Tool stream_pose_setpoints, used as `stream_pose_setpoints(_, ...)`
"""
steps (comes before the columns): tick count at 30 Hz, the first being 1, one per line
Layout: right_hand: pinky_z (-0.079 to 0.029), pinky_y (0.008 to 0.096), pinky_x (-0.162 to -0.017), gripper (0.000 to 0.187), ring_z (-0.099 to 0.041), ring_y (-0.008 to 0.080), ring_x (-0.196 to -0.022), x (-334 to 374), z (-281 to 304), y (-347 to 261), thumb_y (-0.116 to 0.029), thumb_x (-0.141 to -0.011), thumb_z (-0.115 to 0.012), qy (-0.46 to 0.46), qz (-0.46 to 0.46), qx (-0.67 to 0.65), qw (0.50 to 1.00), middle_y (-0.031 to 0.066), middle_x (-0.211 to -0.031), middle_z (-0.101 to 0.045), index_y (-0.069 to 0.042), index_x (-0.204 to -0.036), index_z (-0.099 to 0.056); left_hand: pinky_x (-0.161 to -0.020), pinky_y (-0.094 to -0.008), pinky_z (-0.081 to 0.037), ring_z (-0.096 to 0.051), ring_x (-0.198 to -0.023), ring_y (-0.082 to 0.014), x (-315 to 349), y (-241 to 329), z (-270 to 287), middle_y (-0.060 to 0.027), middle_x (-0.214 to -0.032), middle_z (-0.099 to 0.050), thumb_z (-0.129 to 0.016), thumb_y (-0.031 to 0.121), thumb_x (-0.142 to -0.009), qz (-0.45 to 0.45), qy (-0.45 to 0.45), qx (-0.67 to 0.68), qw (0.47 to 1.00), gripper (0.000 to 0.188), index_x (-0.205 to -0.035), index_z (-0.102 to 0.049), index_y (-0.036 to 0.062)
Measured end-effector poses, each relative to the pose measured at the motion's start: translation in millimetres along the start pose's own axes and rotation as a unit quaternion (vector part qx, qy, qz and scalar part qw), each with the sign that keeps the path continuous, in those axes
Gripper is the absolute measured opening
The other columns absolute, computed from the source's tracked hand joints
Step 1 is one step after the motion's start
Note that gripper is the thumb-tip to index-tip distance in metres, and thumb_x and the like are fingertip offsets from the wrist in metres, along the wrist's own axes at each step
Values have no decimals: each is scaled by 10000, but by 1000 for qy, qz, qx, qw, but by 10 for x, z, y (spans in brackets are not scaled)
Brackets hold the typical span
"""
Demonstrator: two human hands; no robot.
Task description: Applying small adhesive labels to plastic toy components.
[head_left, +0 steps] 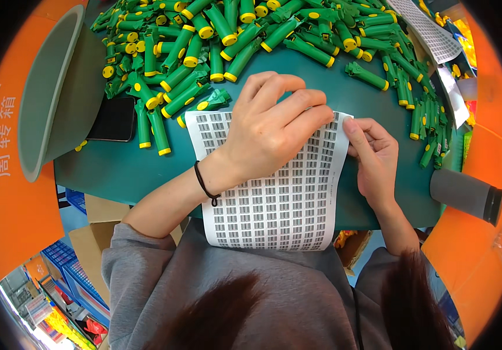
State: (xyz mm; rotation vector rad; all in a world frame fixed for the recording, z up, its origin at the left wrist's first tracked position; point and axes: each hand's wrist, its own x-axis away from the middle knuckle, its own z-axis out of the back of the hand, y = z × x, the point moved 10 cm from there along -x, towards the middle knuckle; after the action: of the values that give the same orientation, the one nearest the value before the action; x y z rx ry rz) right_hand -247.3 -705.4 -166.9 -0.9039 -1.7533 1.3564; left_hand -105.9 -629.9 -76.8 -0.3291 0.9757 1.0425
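Note:
A white sheet of small barcode stickers (268, 216) lies partly on the green table and curves down over its near edge against my grey shirt. My right hand (375, 154) pinches the sheet's upper right corner between thumb and fingers. Across the upper part of the sheet reaches my left hand (274, 125), a black band on its wrist. Its fingers are curled together, and the fingertips are hidden behind the hand, so whatever they may hold does not show. Beyond both hands spreads a heap of green tube-shaped pieces with yellow ends (222, 26).
A dark phone (112, 119) lies at the left, beside a large grey-green tub (46, 105). Orange crates (11, 221) flank the table. On the right rests a grey cylindrical bottle (461, 192). Another printed sheet (429, 29) is at the far right.

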Motion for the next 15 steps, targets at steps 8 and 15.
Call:
stream_pose_setpoints(8,-499,199,-703,177,-610,56,-754,-64,38,62,-136,-996,-642,13,-26,-14,999,34,-927,-685,29,-1054,-670,-825,-372,-455,-576,-949,-260,13,-48,-104,-9,-1013,-672,-802,67,-702,23,-9,29,999,266,-938,-683,97)
stream_pose_setpoints(15,-488,237,-738,281,-585,129,-891,-426,469,-835,-99,-887,-747,162,310,546,762,49,-1092,-616,-68,-1159,-681,-869,-391,-449,-557,-966,-302,74,-301,-65,-55,-1015,-668,-761,52,-797,111,-5,156,981,177,-939,-657,70)
